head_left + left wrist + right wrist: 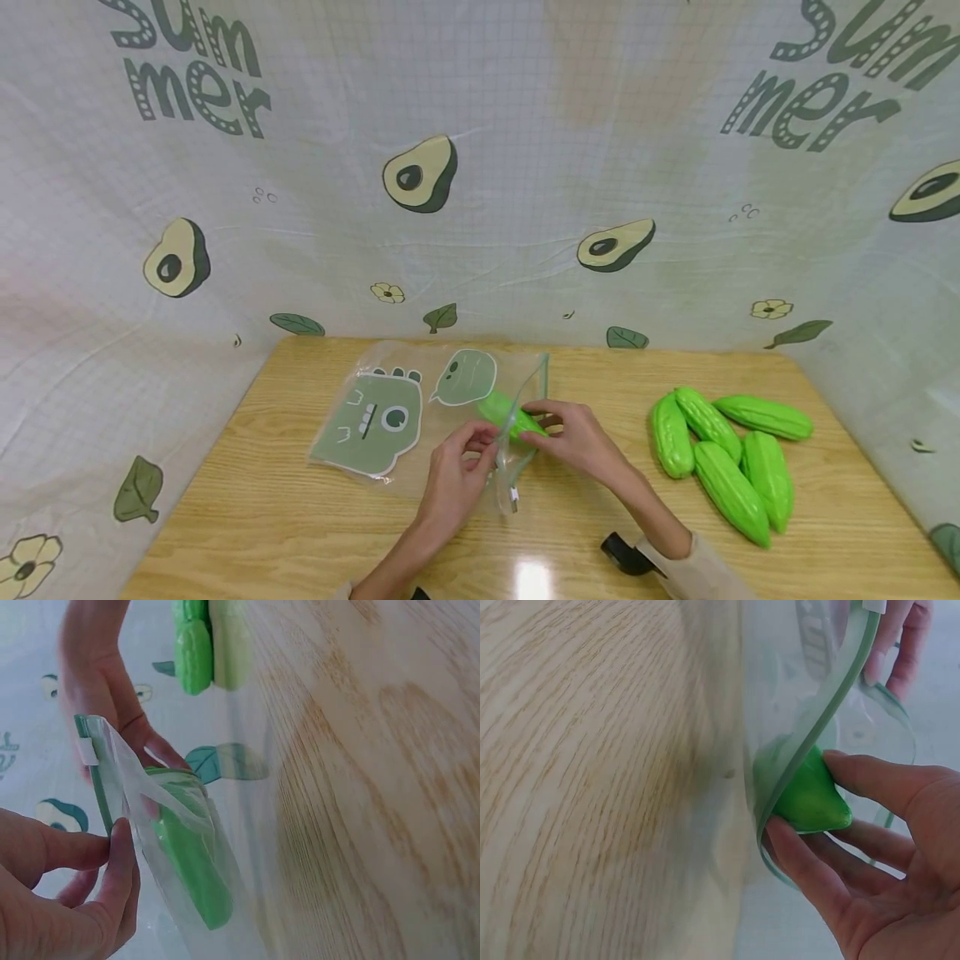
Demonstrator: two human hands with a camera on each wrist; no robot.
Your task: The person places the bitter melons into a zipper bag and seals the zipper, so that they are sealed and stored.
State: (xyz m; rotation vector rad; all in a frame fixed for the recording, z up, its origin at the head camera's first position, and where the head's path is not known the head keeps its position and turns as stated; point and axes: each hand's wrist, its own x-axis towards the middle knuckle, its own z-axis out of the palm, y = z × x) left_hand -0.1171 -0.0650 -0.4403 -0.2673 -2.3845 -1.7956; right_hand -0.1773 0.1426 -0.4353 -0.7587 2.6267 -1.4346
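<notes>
Right now the left hand point(457, 467) pinches the green-edged rim of a clear zip pouch point(420, 417) lying on the wooden table point(247, 517), keeping its mouth raised. Opposite, the right hand point(577, 437) grips a green toy gourd point(510, 417) between thumb and fingers, most of it already inside the pouch's opening. Five more green gourds point(723, 454) lie heaped together on the table, well apart to the right.
</notes>
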